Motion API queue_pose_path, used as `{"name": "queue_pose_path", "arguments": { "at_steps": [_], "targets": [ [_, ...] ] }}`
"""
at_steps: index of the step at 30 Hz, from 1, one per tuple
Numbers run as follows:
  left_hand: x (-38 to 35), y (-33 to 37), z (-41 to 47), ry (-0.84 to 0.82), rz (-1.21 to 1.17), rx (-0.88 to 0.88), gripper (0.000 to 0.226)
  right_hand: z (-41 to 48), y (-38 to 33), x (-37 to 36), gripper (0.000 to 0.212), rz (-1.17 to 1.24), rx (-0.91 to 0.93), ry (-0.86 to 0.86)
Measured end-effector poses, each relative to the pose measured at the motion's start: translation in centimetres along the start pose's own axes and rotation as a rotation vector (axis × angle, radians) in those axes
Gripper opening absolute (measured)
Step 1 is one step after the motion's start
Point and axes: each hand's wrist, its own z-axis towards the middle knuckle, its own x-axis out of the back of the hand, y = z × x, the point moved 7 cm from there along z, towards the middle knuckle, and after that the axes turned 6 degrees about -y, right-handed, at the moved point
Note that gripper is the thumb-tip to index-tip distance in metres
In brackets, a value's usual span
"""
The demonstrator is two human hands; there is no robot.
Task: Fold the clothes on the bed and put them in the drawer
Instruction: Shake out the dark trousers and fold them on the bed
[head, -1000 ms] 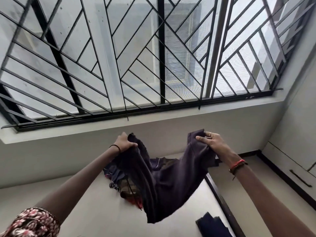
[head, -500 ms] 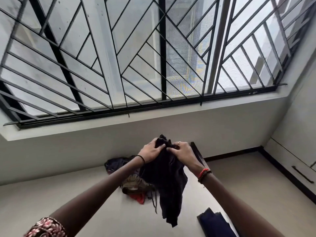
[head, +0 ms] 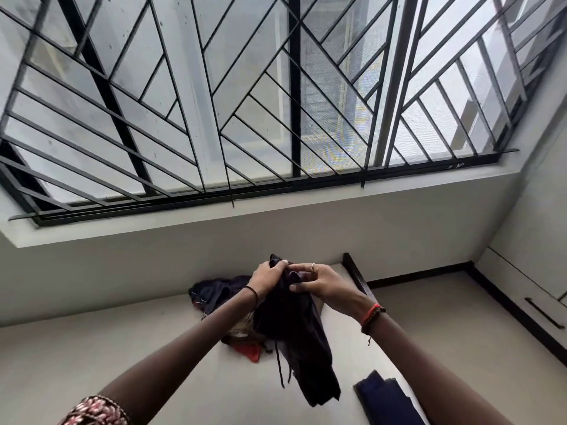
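1. Was looking at one dark garment point(head: 297, 335) held up in the air over the bed point(head: 122, 363), doubled over and bunched at the top.
2. Gripped the top fold with the left hand point(head: 268, 279), fingers curled round the cloth. Pinched the same edge with the right hand point(head: 320, 285), thumb and fingertips, pressed right up against the left. Neither one empty or slack.
3. Hung straight down from the fingers, long axis vertical, drawstrings point(head: 279, 365) dangling well below the knuckles. Couldn't tell about contact between the bottom hem and the bed.
4. Spotted the unfolded pile point(head: 221, 294) just behind and below the left fingers, and a folded navy piece point(head: 386, 400) down under the right wrist.
5. Guessed at another fold or a lay-down next. Hinged on all the loose length being below the fingers, equally close to both hands.
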Motion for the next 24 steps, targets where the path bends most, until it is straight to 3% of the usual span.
{"name": "queue_pose_path", "arguments": {
  "at_steps": [6, 9, 12, 15, 19, 24],
  "targets": [
    [0.0, -1.0, -0.5, -0.048, -0.078, -0.016, 0.019, -1.3, 0.9, 4.7, 0.029, 0.209, -0.031, 0.399],
    [-0.3, -1.7, -0.7, -0.072, -0.12, -0.024, 0.016, -2.2, -0.6, 7.6, 0.024, 0.071, 0.023, 0.623],
    [-1.7, -1.8, -0.8, -0.138, -0.163, -0.03, 0.021, -2.1, -1.2, 7.9, 0.031, -0.161, 0.052, 0.735],
    [-2.9, -1.5, -0.9, -0.155, -0.241, 0.0, 0.037, -1.0, 0.6, 5.6, 0.034, -0.353, -0.017, 0.71],
    [-3.5, -0.9, -1.4, -0.181, -0.323, -0.007, 0.02, -0.2, 0.6, 4.0, 0.023, -0.418, 0.036, 0.642],
    [-2.8, -1.7, -2.3, -0.2, -0.51, 0.036, 0.025, 0.3, 0.8, 1.0, 0.029, -0.499, 0.049, 0.236]
  ]
}}
